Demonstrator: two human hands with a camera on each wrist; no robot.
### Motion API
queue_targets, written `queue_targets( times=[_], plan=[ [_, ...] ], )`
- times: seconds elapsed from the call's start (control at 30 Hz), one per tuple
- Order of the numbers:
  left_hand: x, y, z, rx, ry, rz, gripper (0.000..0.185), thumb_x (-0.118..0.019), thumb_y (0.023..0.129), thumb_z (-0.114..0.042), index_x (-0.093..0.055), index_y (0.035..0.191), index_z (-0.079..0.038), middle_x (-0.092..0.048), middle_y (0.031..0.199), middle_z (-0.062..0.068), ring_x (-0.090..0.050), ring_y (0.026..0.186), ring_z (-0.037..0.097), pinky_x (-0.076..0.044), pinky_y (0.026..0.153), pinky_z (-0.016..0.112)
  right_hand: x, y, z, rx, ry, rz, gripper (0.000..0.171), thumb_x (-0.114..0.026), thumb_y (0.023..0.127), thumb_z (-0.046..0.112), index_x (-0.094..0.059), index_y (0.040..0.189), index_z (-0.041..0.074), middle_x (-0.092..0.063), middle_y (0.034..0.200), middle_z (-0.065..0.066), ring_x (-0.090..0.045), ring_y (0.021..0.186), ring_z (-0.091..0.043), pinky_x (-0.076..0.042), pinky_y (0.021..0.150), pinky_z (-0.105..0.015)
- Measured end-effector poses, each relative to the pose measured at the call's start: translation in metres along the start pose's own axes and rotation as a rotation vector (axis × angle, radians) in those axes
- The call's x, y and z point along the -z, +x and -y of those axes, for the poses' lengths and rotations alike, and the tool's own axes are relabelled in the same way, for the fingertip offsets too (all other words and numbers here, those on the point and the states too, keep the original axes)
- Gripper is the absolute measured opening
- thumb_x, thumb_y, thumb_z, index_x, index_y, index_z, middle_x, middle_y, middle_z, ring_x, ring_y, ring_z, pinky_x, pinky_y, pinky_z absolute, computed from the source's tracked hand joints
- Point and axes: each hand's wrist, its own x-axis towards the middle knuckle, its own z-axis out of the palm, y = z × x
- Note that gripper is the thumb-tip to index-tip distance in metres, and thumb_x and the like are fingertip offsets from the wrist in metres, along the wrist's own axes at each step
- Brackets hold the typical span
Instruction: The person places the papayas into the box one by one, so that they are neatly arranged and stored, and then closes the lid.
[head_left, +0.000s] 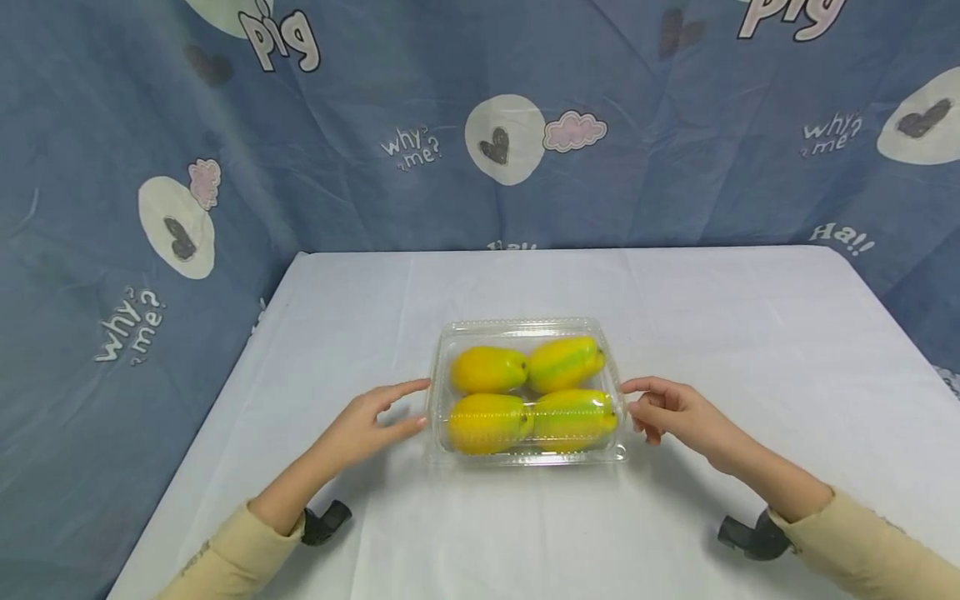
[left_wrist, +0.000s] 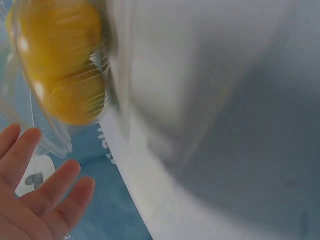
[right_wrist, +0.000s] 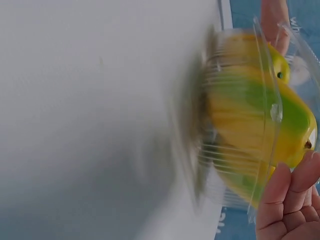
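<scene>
1. The clear plastic clamshell box [head_left: 527,392] sits closed on the white counter [head_left: 750,350], between the two hands.
2. The left hand [head_left: 369,425] has its grip spread and relaxed, fingertips at the box's near-left edge, pinching nothing.
3. The right hand [head_left: 675,410] has loosely curled fingers just beside the box's right edge; contact is unclear.
4. Four yellow-green mangoes [head_left: 487,370] lie inside the box, between both grips.

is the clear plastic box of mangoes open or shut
Shut. The clear lid lies flat over the plastic box, its rim meeting the base all round, with four mangoes inside under it.
</scene>
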Motion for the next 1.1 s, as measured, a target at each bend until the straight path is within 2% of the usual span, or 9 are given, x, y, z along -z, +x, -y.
queue_targets(
  times=[0.17,0.47,0.6,0.87,1.0,1.1],
  plan=[
    [-0.005,-0.005,0.002,-0.057,0.051,0.024,0.061,-0.063,0.085,-0.039,-0.043,0.138,-0.016,-0.043,0.14,0.008,-0.039,0.127,0.034,-0.033,0.099,0.054,-0.004,-0.002,-0.004,-0.005,0.008,0.005,0.043,-0.055,0.092,0.018,-0.043,0.127,-0.005,-0.056,0.078,-0.015,-0.052,0.061,-0.014,-0.046,0.061,-0.027],
    [-0.012,-0.011,0.002,-0.076,0.053,0.042,0.07,-0.066,0.082,-0.04,-0.038,0.14,-0.013,-0.036,0.144,0.008,-0.034,0.13,0.035,-0.029,0.101,0.055,-0.012,-0.007,-0.011,0.019,0.038,0.035,0.051,-0.057,0.09,0.013,-0.034,0.132,-0.004,-0.056,0.083,-0.015,-0.053,0.063,-0.013,-0.047,0.061,-0.028],
    [-0.015,-0.013,0.001,-0.083,0.051,0.027,0.071,-0.067,0.081,-0.04,-0.039,0.14,-0.011,-0.034,0.145,0.01,-0.032,0.131,0.036,-0.028,0.101,0.056,-0.016,-0.009,-0.014,0.016,0.046,0.033,0.058,-0.059,0.089,0.013,-0.028,0.135,-0.004,-0.057,0.083,-0.011,-0.053,0.064,-0.012,-0.048,0.061,-0.027],
    [-0.022,-0.015,-0.003,0.005,-0.033,0.016,0.065,-0.069,0.081,-0.031,-0.043,0.137,-0.012,-0.033,0.146,0.01,-0.033,0.13,0.035,-0.033,0.098,0.055,-0.022,-0.012,-0.016,-0.017,0.068,0.004,0.068,-0.06,0.088,0.012,-0.019,0.14,-0.002,-0.054,0.077,-0.004,-0.05,0.058,-0.011,-0.046,0.058,-0.027],
    [-0.024,-0.015,-0.005,0.058,-0.087,0.012,0.061,-0.068,0.083,-0.029,-0.043,0.136,-0.013,-0.04,0.141,0.012,-0.047,0.119,0.034,-0.043,0.089,0.049,-0.024,-0.013,-0.016,-0.07,0.077,0.0,0.073,-0.06,0.088,0.016,-0.013,0.141,-0.003,-0.053,0.076,-0.004,-0.049,0.056,-0.011,-0.046,0.059,-0.028],
    [-0.026,-0.015,-0.008,0.104,-0.134,0.011,0.06,-0.069,0.082,-0.027,-0.045,0.135,-0.014,-0.048,0.133,0.011,-0.055,0.103,0.026,-0.047,0.08,0.037,-0.025,-0.012,-0.016,-0.125,0.073,0.004,0.073,-0.059,0.089,0.02,-0.014,0.141,-0.003,-0.053,0.077,-0.004,-0.05,0.06,-0.012,-0.046,0.06,-0.027]
  ],
)
